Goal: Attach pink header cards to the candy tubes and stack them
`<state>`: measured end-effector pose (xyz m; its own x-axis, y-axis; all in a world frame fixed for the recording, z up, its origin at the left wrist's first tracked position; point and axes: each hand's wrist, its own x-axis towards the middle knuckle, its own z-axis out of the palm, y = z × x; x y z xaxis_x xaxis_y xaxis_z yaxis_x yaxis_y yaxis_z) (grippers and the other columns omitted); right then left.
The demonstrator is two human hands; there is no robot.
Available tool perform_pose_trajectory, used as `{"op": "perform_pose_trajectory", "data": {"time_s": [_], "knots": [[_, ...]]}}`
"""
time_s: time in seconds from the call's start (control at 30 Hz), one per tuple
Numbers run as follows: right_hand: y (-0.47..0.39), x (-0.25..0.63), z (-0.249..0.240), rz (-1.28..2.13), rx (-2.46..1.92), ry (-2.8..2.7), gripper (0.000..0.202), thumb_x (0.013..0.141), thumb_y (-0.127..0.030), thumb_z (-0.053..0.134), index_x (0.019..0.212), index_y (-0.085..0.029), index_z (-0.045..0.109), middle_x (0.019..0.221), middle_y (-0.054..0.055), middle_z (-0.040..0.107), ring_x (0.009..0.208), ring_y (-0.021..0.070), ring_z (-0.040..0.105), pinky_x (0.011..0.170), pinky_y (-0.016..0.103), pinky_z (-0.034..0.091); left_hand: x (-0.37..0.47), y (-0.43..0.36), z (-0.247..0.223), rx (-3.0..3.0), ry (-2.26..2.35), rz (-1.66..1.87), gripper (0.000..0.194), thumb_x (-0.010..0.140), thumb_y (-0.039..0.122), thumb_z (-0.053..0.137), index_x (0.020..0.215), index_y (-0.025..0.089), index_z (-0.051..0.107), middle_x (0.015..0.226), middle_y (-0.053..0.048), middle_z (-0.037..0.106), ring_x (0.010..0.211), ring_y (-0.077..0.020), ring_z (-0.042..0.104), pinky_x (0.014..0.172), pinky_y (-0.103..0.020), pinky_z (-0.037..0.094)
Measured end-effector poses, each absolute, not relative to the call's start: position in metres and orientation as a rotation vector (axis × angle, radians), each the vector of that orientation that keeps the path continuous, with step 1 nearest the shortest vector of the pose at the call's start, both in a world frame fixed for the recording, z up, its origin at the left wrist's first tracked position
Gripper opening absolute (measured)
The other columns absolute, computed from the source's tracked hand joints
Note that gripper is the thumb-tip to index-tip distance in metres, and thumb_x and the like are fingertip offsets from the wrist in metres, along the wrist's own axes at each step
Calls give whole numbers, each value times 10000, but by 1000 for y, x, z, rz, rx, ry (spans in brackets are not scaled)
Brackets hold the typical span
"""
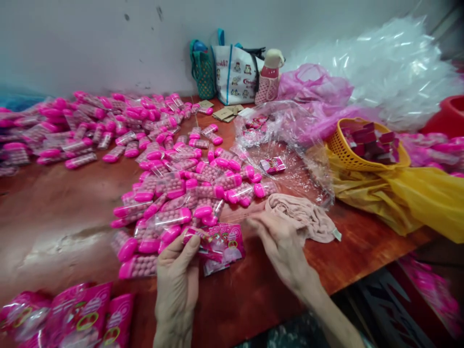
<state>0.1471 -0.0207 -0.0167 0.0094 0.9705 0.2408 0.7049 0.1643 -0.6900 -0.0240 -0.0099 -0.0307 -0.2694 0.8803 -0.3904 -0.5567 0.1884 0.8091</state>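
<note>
My left hand [179, 270] is closed on a small pink printed packet [203, 244], pinched between thumb and fingers. Flat pink packets [232, 241] lie on the table just beyond it. To the right, my right hand [279, 241] is loosely bent, its fingertips pointing left beside a crumpled pale pink cloth [302, 215]. Nothing shows in those fingers; whether they touch the cloth is hard to tell. A heap of clear tubes of pink candy balls with bright pink caps [170, 217] spreads ahead of my left hand.
Filled pink bags [83, 314] lie at the front left. More tubes [83, 121] are piled along the wall. A yellow basket [358, 157] of dark pink boxes, clear plastic [290, 145], a white bag [235, 72] and a covered bottle [270, 77] stand farther back.
</note>
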Motion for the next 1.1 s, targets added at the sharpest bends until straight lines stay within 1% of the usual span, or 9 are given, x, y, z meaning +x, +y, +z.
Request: {"op": "perform_pose_trajectory", "data": {"time_s": [0.03,0.13,0.2,0.37,0.57,0.67,0.77,0.87,1.1], "knots": [[-7,151,-18,327,-1664,-1843,222,947,-233,370,905,-176,580,836,39,595,736,157,530,680,261,398,-27,-9,-30,363,1157,1451,252,401,196,853,616,161,728,603,-21,719,572,-109,646,596,-170,534],[35,157,-29,223,-1686,-1942,180,912,-231,426,989,-182,581,977,95,584,905,233,486,762,333,383,-31,-9,-28,349,1086,1460,233,442,184,842,647,171,730,636,-21,730,594,-121,661,615,-195,548],[55,158,-41,191,-1687,-2005,132,875,-242,486,916,-201,604,964,98,586,925,266,462,781,378,364,-30,-10,-26,349,1064,1473,207,495,186,823,680,169,733,670,-26,736,604,-131,668,614,-212,554],[62,161,-59,156,-1710,-1999,173,840,-240,528,1001,-203,580,986,123,553,923,294,431,795,431,337,-31,-10,-25,338,1014,1498,146,576,197,784,712,174,734,721,-28,741,643,-152,676,581,-220,550],[33,155,-39,250,-1665,-1829,69,862,-247,502,896,-197,535,928,90,547,885,256,476,799,398,380,-37,-10,-27,334,991,1425,214,594,229,776,778,129,733,776,-49,737,684,-145,668,619,-203,537],[11,146,-28,368,-1662,-1659,113,888,-295,475,927,-190,470,822,45,544,731,188,521,662,310,438,-38,-9,-28,334,992,1425,206,598,225,773,776,129,734,769,-48,735,669,-137,663,626,-198,531],[-14,133,-21,922,-1533,-1303,207,843,-394,544,849,-202,468,741,-13,505,598,119,484,528,224,423,-37,-8,-30,330,995,1440,199,596,218,773,773,134,737,789,-50,738,690,-150,667,649,-215,535],[-32,119,-18,1201,-1452,-1003,279,763,-429,640,813,-193,499,684,-38,465,570,95,442,495,195,390,-36,-9,-32,363,992,1451,196,593,215,775,777,154,741,783,-54,741,693,-161,670,653,-231,539],[-41,102,-25,1230,-1419,-829,291,733,-413,676,812,-197,497,679,-44,446,606,96,432,533,192,401,-31,-13,-29,475,1043,1456,186,618,203,753,802,180,742,846,-64,737,782,-196,669,768,-303,521]]}}
